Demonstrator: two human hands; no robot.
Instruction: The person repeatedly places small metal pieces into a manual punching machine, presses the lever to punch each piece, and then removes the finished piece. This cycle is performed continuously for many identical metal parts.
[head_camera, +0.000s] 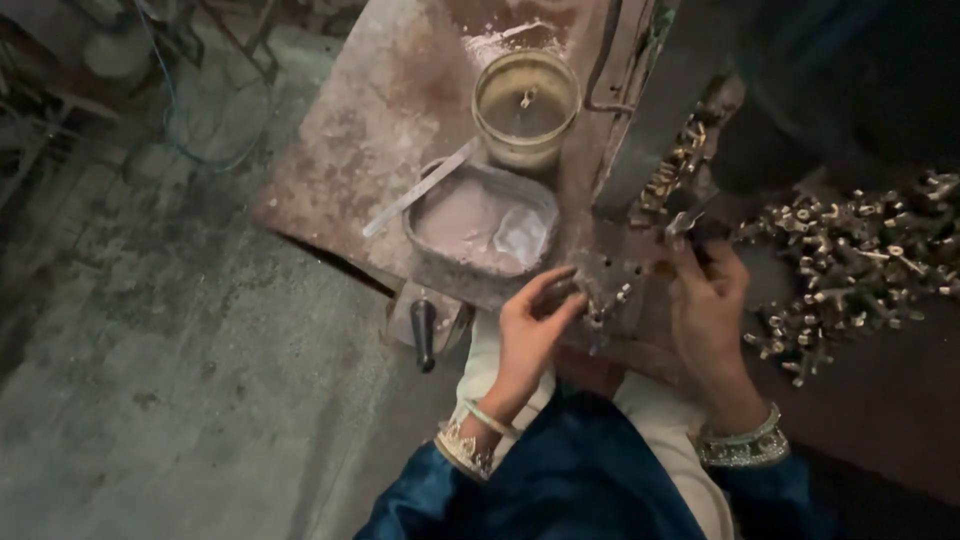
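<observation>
A workshop: rusty metal bench (350, 150), heaped brass fittings (860, 270), stained concrete floor (150, 380).

Rusty rough metal table (340, 150), shiny brass fittings (850, 265), matt concrete floor (150, 380)

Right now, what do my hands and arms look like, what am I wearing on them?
Both hands are bare, no gloves. The left hand has a thin pale bangle and a wider ornate, silvery bracelet at the wrist. The right hand wears a broad, sparkly silver-toned bracelet. Both arms are in deep blue, slightly shiny sleeves that end just behind the bracelets.
</observation>
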